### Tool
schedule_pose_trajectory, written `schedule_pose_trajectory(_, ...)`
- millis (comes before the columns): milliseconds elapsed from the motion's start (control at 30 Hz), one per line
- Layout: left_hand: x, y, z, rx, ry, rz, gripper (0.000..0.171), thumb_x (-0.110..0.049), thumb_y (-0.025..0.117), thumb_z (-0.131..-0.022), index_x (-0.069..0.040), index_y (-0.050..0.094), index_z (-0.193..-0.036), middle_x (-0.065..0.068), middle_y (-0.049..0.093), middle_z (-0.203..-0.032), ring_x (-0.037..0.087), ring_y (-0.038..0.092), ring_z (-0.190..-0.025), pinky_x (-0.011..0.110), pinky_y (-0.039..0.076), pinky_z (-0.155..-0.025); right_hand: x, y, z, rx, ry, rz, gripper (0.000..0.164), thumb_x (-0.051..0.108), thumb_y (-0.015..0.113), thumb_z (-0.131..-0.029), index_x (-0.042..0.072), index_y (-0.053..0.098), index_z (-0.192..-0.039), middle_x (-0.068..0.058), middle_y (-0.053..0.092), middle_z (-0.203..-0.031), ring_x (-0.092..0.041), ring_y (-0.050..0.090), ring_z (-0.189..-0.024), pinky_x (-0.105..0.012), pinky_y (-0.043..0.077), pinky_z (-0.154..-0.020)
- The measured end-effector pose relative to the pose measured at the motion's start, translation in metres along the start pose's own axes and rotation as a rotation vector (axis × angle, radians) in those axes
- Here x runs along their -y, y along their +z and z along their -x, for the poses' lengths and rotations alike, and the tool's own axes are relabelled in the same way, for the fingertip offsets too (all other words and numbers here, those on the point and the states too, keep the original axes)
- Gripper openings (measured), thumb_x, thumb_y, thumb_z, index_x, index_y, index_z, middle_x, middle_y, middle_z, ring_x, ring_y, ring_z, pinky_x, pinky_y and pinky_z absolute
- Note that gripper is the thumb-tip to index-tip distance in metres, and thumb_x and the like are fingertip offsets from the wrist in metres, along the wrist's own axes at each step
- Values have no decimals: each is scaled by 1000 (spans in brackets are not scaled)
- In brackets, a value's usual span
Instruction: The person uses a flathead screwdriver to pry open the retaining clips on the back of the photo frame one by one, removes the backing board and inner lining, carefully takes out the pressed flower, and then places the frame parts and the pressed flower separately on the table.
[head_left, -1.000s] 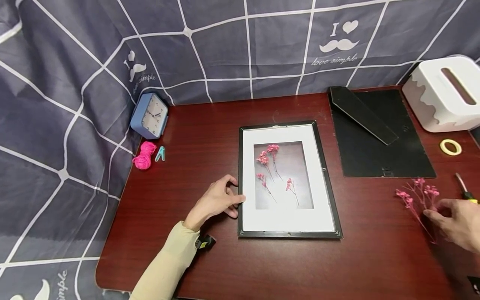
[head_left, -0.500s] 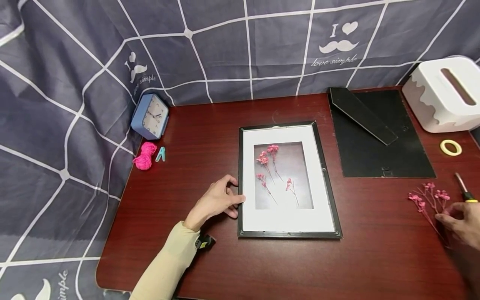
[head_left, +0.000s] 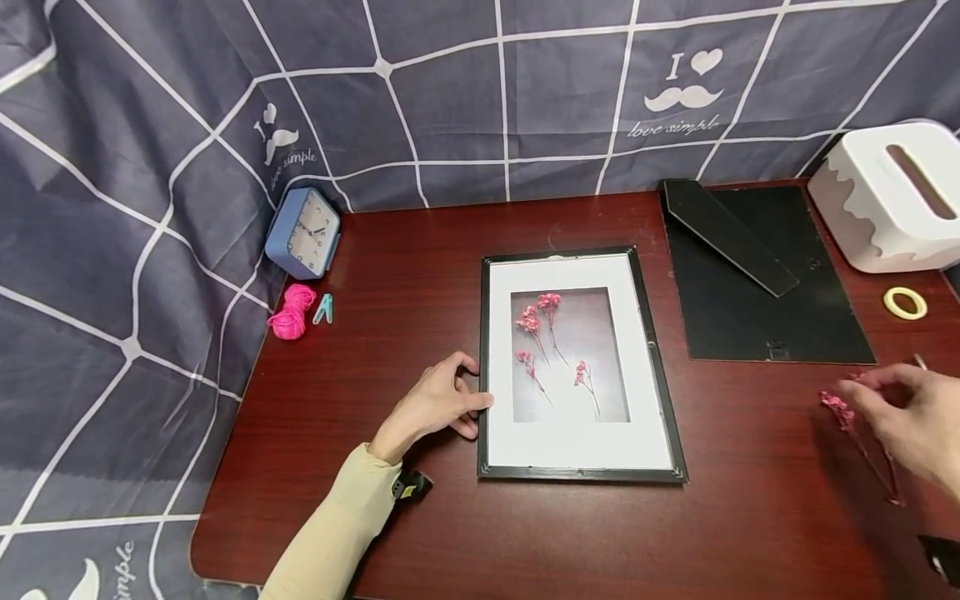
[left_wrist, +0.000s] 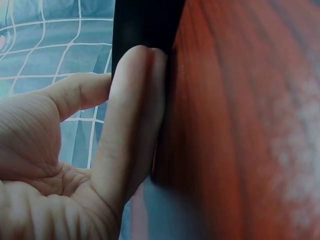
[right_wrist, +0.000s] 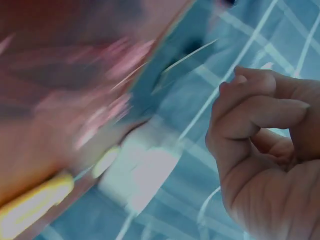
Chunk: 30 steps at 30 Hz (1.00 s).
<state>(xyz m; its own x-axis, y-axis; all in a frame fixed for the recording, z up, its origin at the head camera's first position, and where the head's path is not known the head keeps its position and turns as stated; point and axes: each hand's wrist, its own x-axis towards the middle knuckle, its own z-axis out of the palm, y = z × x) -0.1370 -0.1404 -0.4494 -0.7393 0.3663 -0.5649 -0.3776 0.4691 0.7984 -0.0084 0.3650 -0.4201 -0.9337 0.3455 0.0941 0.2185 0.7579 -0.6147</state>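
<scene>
My left hand [head_left: 438, 398] holds the left edge of a black picture frame [head_left: 582, 475] lying flat, thumb over its rim and fingers along the outer side. In the left wrist view, fingers [left_wrist: 131, 100] press against the dark frame side [left_wrist: 147, 25]. A white mat [head_left: 581, 446] inside surrounds several small pink dried flower sprigs [head_left: 528, 321]. At the far right, my right hand [head_left: 911, 417] hovers over a larger branching pink dried flower sprig [head_left: 837, 410] on the table, partly covering it. The right wrist view shows its fingers [right_wrist: 260, 115] loosely curled, holding nothing visible.
A black backing board [head_left: 780, 333] with a stand lies behind right, beside a white tissue box [head_left: 862, 217] and a yellow ring [head_left: 904, 303]. Back left are a blue clock [head_left: 303, 233], pink yarn [head_left: 291, 312] and a teal clip [head_left: 323, 309]. A yellow-handled tool [right_wrist: 37, 205] lies right.
My right hand first shifted right with the larger pink sprig, then let it go and rose above it, covering the yellow-handled tool. My left hand and the frame kept their places.
</scene>
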Motion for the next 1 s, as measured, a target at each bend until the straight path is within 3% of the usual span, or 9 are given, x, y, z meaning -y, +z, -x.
schedule_pose_trajectory(67, 0, 0, 0, 0, 0, -2, 53, -8, 81, -95, -1, 51, -139, 9, 61, -81, 19, 74, -57, 39, 71, -59, 28, 2, -8, 49, -33, 172, 31, 19, 70, -103, -11, 69, -97, 15, 57, -52, -2, 45, -54, -23, 32, -51)
schedule_pose_trajectory(133, -1, 0, 0, 0, 2, -3, 53, -8, 81, -95, -1, 51, -138, 9, 61, -81, 19, 74, -56, 39, 71, -59, 54, 8, -17, 115, -60, 241, 28, 22, 73, -101, -5, 73, -102, 1, 63, -56, -10, 48, -58, -26, 32, -54)
schedule_pose_trajectory(233, -1, 0, 1, 1, 3, -2, 53, -8, 81, -95, -1, 51, -138, 9, 61, -81, 19, 74, -56, 39, 71, -58, 85, 26, -28, 162, -176, 182, 19, 20, 76, -99, 2, 77, -101, 0, 66, -63, -10, 49, -61, -27, 35, -56)
schedule_pose_trajectory(367, 0, 0, 1, 3, 1, -2, 53, -8, 81, -95, 0, 51, -138, 9, 62, -81, 18, 73, -57, 40, 71, -59, 123, 57, -37, 253, -317, 107, 15, 17, 78, -98, 3, 78, -102, 2, 68, -66, -7, 51, -60, -27, 40, -55)
schedule_pose_trajectory(500, 0, 1, -1, -1, 1, -6, 53, -8, 81, -95, -1, 51, -138, 10, 62, -81, 19, 73, -57, 39, 71, -59, 156, 92, -46, 402, -366, 85, 13, 13, 77, -98, 0, 79, -102, -5, 74, -75, -16, 58, -66, -28, 46, -60)
schedule_pose_trajectory(767, 1, 2, -1, 4, -1, -6, 53, -9, 81, -95, -1, 51, -138, 9, 63, -80, 18, 74, -57, 39, 71, -59, 194, 143, -59, 609, -392, 104, 14, 11, 71, -102, 0, 78, -98, -8, 76, -81, -15, 62, -69, -28, 50, -66)
schedule_pose_trajectory(1000, 2, -1, 0, -7, -3, -21, 53, -10, 81, -95, -2, 52, -138, 9, 64, -81, 18, 74, -57, 39, 71, -60, 211, 167, -63, 690, -372, 112, 23, 8, 70, -102, 5, 74, -79, -2, 70, -59, -11, 65, -49, -22, 50, -55)
